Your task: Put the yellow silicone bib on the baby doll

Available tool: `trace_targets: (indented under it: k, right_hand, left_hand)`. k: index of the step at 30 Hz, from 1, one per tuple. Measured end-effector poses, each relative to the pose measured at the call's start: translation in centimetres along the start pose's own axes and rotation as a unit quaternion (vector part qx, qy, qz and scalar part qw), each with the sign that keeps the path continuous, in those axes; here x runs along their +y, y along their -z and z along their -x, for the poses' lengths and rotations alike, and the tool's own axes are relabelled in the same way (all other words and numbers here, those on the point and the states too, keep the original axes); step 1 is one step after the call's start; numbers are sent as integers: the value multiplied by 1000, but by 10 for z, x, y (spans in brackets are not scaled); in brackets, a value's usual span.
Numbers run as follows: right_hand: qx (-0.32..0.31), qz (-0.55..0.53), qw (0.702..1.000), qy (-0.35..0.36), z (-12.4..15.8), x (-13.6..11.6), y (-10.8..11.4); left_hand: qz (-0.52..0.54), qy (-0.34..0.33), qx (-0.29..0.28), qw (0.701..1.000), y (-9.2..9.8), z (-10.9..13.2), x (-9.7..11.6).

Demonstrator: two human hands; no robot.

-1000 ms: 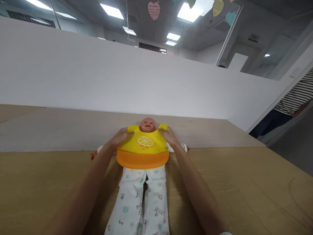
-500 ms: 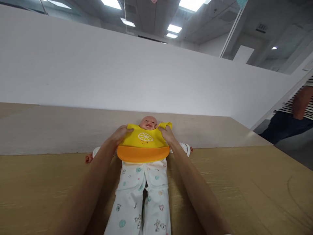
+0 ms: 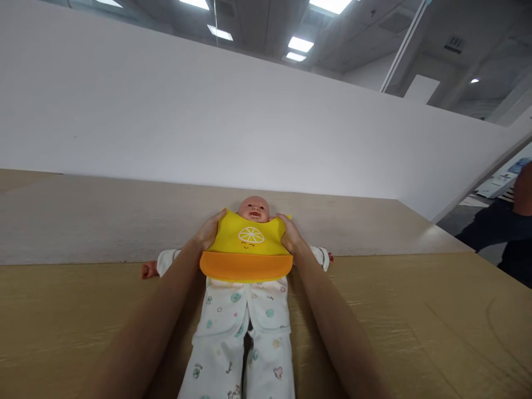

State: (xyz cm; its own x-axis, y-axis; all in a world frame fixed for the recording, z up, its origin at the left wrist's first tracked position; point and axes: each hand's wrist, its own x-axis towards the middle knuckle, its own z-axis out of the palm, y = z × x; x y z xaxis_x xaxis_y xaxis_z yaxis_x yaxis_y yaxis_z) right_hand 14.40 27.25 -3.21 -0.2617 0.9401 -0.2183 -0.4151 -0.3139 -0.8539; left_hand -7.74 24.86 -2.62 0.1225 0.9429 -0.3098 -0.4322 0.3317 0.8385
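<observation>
A baby doll (image 3: 254,208) lies on its back in white printed clothes (image 3: 233,305), arms stretched out to both sides. Over its chest is a yellow bib (image 3: 233,238) with a white citrus slice and an orange pocket (image 3: 245,267) along the bottom. My left hand (image 3: 211,230) grips the bib's upper left edge, its fingers partly hidden at the edge. At the upper right edge, by the doll's neck, my right hand (image 3: 290,233) grips the bib, fingers partly hidden behind it. The bib's neck straps are mostly out of sight.
The doll lies on a wooden surface (image 3: 394,316) with a greyish strip (image 3: 103,221) at the back. A white partition wall (image 3: 208,122) topped by glass rises behind it. At the far right, a person in dark clothing (image 3: 490,224) is partly visible.
Both hands have shifted along the bib's side edges, thumbs no longer lying across its front. The right strap that stuck up is now mostly covered. The person at right has moved.
</observation>
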Motion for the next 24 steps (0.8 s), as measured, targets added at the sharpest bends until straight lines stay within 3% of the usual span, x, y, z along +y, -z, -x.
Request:
trace_targets:
  k: [3,9,12,20,24]
  right_hand:
    - [-2,-60,997,-50,-3,-2,1]
    - [-53,-75,992,-82,-14,-2,-1]
    - [-82,-113,987,-85,-21,4,3]
    - [-63,-136,989,-1,-24,3,4]
    - [-74,-129,989,24,-29,0,4]
  left_hand:
    - [4,13,-5,1000,-1,0,-2]
    - [26,59,1,998,2,-1,-2]
    - [41,29,11,999,3,-1,-3]
    - [58,-123,13,991,-2,-1,-5]
    - [73,-123,24,989,-4,3,-5]
